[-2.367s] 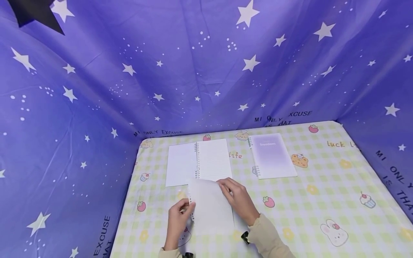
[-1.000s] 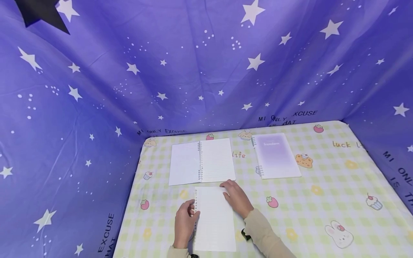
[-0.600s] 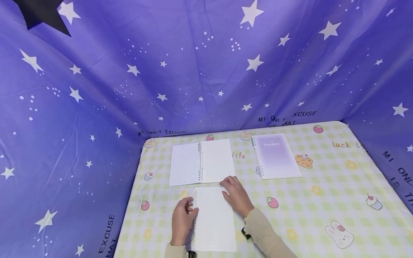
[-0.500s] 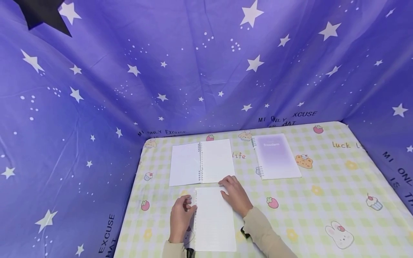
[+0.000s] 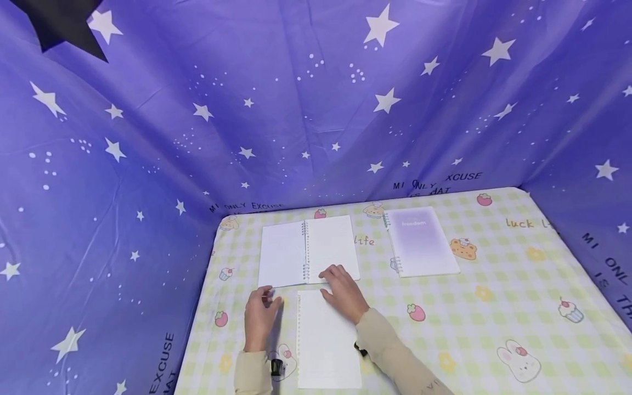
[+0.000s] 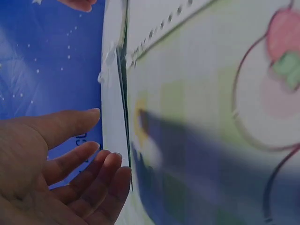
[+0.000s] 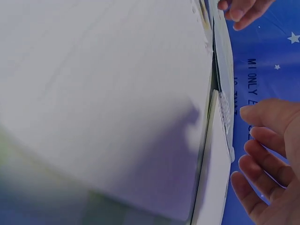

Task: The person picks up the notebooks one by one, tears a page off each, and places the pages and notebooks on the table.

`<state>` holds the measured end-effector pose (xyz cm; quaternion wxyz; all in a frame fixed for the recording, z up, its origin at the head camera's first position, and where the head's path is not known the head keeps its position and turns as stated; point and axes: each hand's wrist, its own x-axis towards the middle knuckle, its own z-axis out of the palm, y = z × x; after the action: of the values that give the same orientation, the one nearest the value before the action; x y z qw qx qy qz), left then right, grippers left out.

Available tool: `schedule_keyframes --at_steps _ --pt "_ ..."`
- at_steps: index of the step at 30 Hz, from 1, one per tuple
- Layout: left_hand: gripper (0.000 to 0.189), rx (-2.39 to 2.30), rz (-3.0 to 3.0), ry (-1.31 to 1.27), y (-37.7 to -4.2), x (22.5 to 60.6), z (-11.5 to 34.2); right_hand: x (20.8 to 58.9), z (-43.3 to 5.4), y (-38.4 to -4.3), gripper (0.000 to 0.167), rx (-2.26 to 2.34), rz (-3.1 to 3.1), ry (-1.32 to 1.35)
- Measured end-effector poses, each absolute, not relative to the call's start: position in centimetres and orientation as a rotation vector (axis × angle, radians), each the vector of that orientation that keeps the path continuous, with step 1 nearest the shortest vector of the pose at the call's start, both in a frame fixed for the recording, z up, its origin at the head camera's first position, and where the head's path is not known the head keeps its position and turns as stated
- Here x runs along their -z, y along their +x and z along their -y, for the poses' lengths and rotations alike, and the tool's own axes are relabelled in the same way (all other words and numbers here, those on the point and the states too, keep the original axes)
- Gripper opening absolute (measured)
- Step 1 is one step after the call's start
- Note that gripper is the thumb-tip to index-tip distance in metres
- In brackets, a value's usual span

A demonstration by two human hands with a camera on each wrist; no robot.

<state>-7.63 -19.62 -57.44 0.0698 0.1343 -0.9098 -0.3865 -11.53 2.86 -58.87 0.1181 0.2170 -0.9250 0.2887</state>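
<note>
A loose lined sheet [image 5: 328,345] with punched holes down its left edge lies flat near the table's front. Just beyond it is a ring-bound notebook [image 5: 282,255], spread open to a blank inner cover and a lined page. My left hand [image 5: 259,318] hovers left of the sheet by the notebook's lower left corner; the left wrist view shows its relaxed fingers [image 6: 96,185] holding nothing. My right hand [image 5: 344,293] is over the gap between sheet and notebook, fingertips overlapping the page's lower edge. In the right wrist view its loosely bent fingers [image 7: 262,176] are also bare.
A closed purple notebook [image 5: 422,244] marked "freedom" lies at the back right, its rings on the left. The checked tablecloth [image 5: 474,340] carries printed cartoon figures. A blue star-patterned curtain [image 5: 276,109] hangs behind the table and along both sides.
The sheet, earlier held up by both hands, now lies flat. My left hand has let go of its holed edge and moved left and forward; my right hand has shifted left toward the open notebook.
</note>
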Motion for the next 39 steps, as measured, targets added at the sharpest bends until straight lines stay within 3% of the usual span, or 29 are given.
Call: schedule_keyframes --at_steps 26,39 --pt "0.047 1.186 2.748 0.519 -12.1 58.0 21.9 58.6 1.9 -14.5 0.039 -0.705 2.816 0.67" --pt "0.052 1.18 2.799 0.534 -12.3 58.0 22.1 59.3 3.2 -14.5 0.046 -0.603 2.877 0.74"
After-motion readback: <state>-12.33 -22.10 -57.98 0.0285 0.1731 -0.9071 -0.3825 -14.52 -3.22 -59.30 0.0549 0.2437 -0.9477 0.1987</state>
